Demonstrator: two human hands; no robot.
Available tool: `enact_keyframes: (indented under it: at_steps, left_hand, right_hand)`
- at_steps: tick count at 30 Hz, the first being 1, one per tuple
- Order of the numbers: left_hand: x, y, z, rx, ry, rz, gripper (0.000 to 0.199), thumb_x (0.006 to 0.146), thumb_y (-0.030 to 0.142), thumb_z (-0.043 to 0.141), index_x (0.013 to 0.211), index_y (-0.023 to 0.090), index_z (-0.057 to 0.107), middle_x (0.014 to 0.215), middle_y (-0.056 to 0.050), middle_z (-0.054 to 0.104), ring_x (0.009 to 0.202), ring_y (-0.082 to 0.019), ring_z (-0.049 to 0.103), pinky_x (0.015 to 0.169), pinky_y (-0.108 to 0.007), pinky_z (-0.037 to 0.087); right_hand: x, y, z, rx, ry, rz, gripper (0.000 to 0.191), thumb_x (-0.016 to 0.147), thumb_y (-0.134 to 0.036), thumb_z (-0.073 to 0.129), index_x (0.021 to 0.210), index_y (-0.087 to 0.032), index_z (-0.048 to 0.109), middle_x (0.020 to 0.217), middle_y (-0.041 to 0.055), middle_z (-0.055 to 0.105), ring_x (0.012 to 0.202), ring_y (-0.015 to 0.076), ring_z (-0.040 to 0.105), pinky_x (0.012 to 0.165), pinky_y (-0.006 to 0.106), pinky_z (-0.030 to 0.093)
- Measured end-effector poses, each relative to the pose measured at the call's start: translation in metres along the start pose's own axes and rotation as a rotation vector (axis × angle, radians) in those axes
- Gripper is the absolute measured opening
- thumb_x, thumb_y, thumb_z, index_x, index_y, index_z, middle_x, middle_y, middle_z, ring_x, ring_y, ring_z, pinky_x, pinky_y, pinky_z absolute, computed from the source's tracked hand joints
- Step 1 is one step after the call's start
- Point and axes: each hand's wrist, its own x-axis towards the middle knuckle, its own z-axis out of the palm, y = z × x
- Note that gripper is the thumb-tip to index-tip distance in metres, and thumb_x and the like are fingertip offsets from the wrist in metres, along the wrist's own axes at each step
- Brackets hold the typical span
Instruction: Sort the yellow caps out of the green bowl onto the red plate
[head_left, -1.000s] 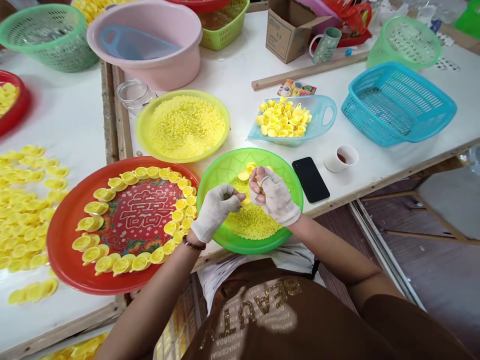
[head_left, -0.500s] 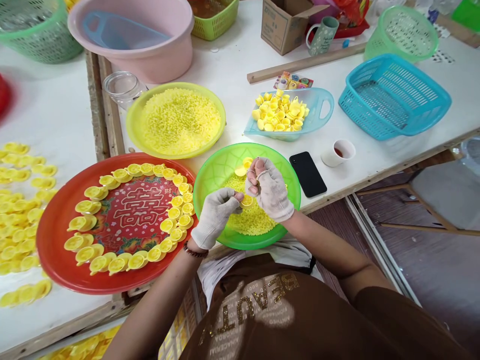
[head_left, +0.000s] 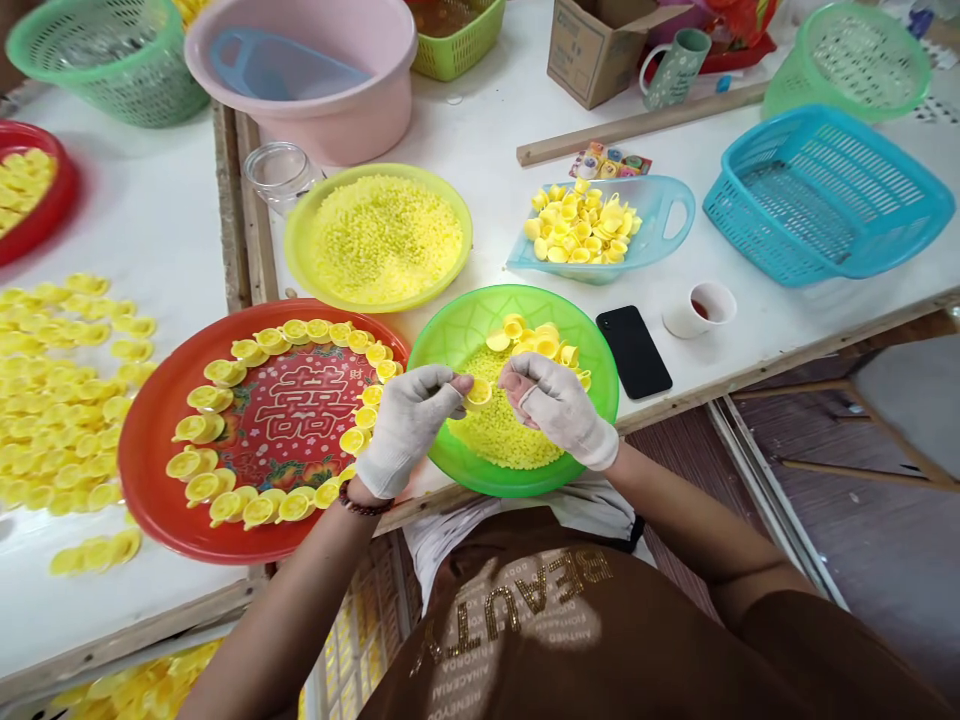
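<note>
In a white fingerless glove, my left hand [head_left: 420, 415] pinches a small yellow plastic cup-shaped piece [head_left: 478, 394] by its edge. My right hand [head_left: 559, 405], gloved the same way, is just to the right, its fingers closed together; what they hold, if anything, I cannot make out. Both hands are over a green bowl [head_left: 517, 488] with small yellow pellets [head_left: 506, 440] and several yellow cup pieces [head_left: 544, 340] along its far side. Left of the bowl, a red tray [head_left: 161, 500] carries a ring of similar yellow pieces [head_left: 259, 508].
Behind stand a yellow bowl of pellets [head_left: 382, 240] and a blue scoop [head_left: 660, 225] with yellow cups. At the right are a black phone [head_left: 634, 350], a paper cup [head_left: 697, 310] and a blue basket [head_left: 817, 200]. Many yellow pieces [head_left: 67, 400] lie on the left table.
My right hand has drawn away from the left and lowered a little, uncovering more cup pieces in the green bowl. The left hand holds its piece slightly higher. The whole view has shifted.
</note>
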Motion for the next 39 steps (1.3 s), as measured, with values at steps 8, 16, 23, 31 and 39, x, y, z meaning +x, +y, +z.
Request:
enact_keyframes:
  at_steps: [8,16,23,31,39]
  left_hand:
    - [-0.007,0.007,0.006,-0.045,0.026,0.005,0.031,0.081,0.045,0.076,0.076,0.015,0.069,0.067,-0.003,0.067,0.061,-0.015,0.065,0.061,-0.026,0.054]
    - [0.021,-0.032,-0.112,0.548,0.576,0.039,0.029,0.088,0.046,0.061,0.081,0.018,0.067,0.071,-0.003,0.064,0.068,-0.018,0.061,0.068,-0.029,0.049]
    - [0.042,-0.083,-0.132,0.801,0.455,-0.04,0.031,0.083,0.045,0.056,0.065,0.02,0.059,0.058,-0.002,0.051,0.063,-0.019,0.049,0.064,-0.031,0.037]
    - [0.036,-0.033,-0.075,0.809,0.45,0.343,0.03,0.093,0.041,0.053,0.085,0.019,0.072,0.095,-0.012,0.071,0.096,-0.028,0.063,0.089,-0.037,0.048]
    - [0.076,0.001,0.046,0.982,-0.065,0.25,0.021,0.093,0.019,0.054,0.102,0.016,0.072,0.096,-0.014,0.072,0.089,-0.026,0.068,0.077,-0.034,0.05]
  right_hand:
    - [0.003,0.0,-0.006,0.002,0.048,0.02,0.032,0.097,-0.051,0.06,0.099,-0.02,0.065,0.061,-0.0062,0.045,0.047,0.0081,0.037,0.044,0.024,0.032]
    - [-0.001,0.015,-0.013,-0.704,-0.272,-0.111,0.024,0.103,-0.03,0.051,0.085,-0.019,0.061,0.077,-0.0001,0.059,0.071,0.0138,0.052,0.071,0.029,0.042]
    - [0.004,0.014,0.003,-1.378,-0.51,-0.103,0.024,0.102,-0.028,0.051,0.11,-0.014,0.068,0.112,0.0138,0.065,0.101,0.0259,0.06,0.092,0.04,0.045]
    - [0.001,0.023,0.021,-1.504,-0.627,0.047,0.032,0.101,-0.033,0.054,0.121,-0.011,0.065,0.118,0.0198,0.067,0.106,0.0337,0.065,0.084,0.042,0.05]
    - [0.012,0.025,0.004,-1.133,-0.459,0.05,0.024,0.105,-0.032,0.047,0.096,-0.016,0.063,0.092,0.0079,0.072,0.086,0.0187,0.066,0.077,0.031,0.045]
